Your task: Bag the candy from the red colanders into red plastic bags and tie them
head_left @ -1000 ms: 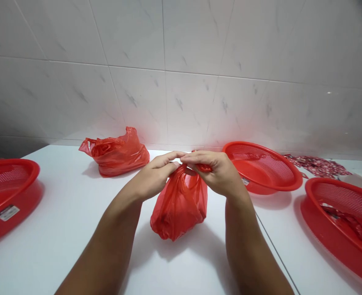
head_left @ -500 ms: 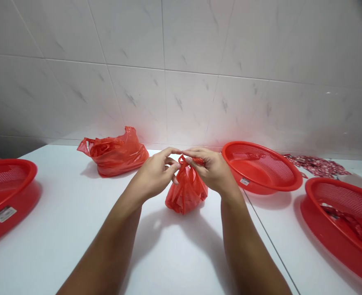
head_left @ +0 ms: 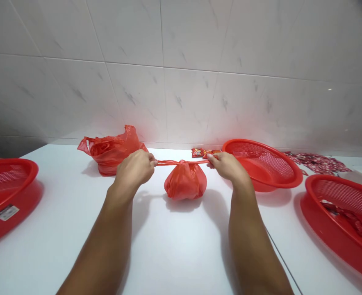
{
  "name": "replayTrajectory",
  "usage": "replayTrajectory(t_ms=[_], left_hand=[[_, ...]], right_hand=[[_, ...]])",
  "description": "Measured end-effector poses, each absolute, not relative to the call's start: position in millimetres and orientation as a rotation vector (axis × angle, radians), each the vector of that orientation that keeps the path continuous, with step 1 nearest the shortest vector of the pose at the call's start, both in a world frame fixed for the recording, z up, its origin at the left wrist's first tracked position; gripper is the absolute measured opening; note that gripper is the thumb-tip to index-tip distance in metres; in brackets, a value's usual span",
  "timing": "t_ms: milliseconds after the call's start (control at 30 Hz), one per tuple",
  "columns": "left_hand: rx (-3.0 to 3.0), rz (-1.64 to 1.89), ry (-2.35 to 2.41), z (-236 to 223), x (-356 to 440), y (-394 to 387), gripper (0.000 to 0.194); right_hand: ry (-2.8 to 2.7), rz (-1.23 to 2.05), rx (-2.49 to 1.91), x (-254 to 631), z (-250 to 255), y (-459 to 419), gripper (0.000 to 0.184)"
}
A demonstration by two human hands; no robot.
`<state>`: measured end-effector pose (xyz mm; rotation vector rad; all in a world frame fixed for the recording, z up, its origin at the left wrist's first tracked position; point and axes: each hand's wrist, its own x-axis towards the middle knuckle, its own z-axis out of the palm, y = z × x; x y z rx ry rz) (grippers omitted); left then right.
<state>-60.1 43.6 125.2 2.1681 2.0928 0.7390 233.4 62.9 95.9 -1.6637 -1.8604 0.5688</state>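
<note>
A red plastic bag [head_left: 185, 183], rounded and full, hangs or rests at the middle of the white table, its neck drawn tight. My left hand [head_left: 137, 166] is closed on one of its handles, stretched out to the left. The other handle is pulled to the right, pinched in my right hand [head_left: 226, 164]. Both handles run taut and nearly level from the gathered top. What the bag contains is hidden by the plastic.
Behind my left hand lies another red plastic bag [head_left: 114, 149]. Small red packets [head_left: 197, 153] lie by the wall. Red baskets stand at left [head_left: 11, 205], back right [head_left: 263, 164] and right [head_left: 340, 221], the last holding red packaging. More red-and-white packets [head_left: 319, 164] are spread at the far right.
My hands were together over the bag's top and have moved apart, drawing the handles out sideways. The bag has become rounder and tighter, and packets behind it are now visible.
</note>
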Motion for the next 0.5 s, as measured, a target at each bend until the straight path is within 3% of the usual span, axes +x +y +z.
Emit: replayTrajectory(t_ms=[133,333,500], left_hand=[[2.181,0.717,1.962,128,-57,43,0.029],[2.176,1.187,1.518,134,-2,17,0.026],[2.081,1.207,1.197,129,14,1,0.023]], right_hand=[[-1.685,0.727,-1.846,261,90,69,0.046],[-1.931,1.367,-0.905,230,104,44,0.045],[-2.073,1.339,-0.841,203,107,38,0.042]])
